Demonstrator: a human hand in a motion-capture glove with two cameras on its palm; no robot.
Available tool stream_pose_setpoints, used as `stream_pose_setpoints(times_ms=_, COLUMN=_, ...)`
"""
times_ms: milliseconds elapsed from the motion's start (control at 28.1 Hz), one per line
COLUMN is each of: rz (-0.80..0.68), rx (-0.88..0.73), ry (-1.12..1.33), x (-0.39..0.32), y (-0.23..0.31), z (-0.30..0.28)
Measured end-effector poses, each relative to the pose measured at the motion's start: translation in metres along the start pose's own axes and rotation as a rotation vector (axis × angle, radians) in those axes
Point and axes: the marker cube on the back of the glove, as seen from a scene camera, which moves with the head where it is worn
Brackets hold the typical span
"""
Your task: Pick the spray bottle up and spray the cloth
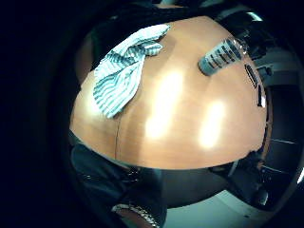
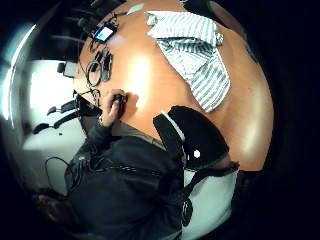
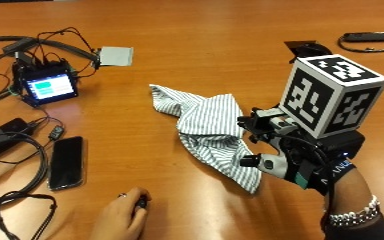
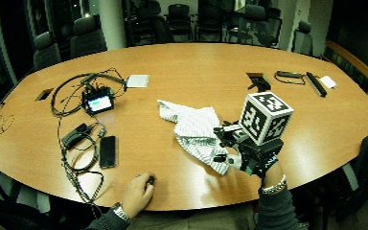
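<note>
The gloved right hand [image 3: 305,165] hangs in the air above the near part of the wooden counter [image 3: 212,40], back of the hand up, holding nothing. Its fingers are hidden under the gear it wears, so whether they are straight or curled cannot be told. Just beside the hand, toward the middle of the counter, lies the striped cloth [image 3: 208,125] – rumpled, spread flat, its near corner reaching almost below the hand. The spray bottle [image 1: 221,54] rests on the counter well apart from both, farther across the counter beyond the hand; from the little finger side palm view it shows as a pale grey body with dark bands, and nothing touches it. The hand is much nearer to the cloth than to the bottle. The bare left hand [image 3: 122,217] rests at the near edge of the counter, curled over a small dark thing. Beside it lie a black phone [image 3: 67,162], loops of cable, and a small device with a lit screen [image 3: 45,86].
</note>
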Motion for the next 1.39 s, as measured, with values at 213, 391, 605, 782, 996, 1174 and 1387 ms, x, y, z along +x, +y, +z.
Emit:
stream_pose_setpoints(times_ms=213, rz=-0.002, rx=-0.022, ry=-0.016, x=-0.001, y=-0.002, z=0.003)
stream_pose_setpoints(times_ms=391, rz=-0.002, rx=-0.034, ry=-0.022, x=0.000, y=-0.003, z=0.005)
stream_pose_setpoints(times_ms=605, rz=0.018, rx=-0.038, ry=-0.039, x=0.008, y=-0.007, z=0.007)
stream_pose_setpoints(times_ms=782, rz=0.041, rx=-0.036, ry=-0.055, x=0.014, y=-0.013, z=0.009)
stream_pose_setpoints(times_ms=996, rz=0.118, rx=-0.041, ry=-0.071, x=0.030, y=-0.028, z=0.016)
stream_pose_setpoints(times_ms=1174, rz=0.327, rx=0.061, ry=-0.109, x=0.053, y=-0.037, z=0.021)
stream_pose_setpoints(times_ms=1387, rz=0.565, rx=0.233, ry=-0.224, x=0.073, y=-0.046, z=0.050)
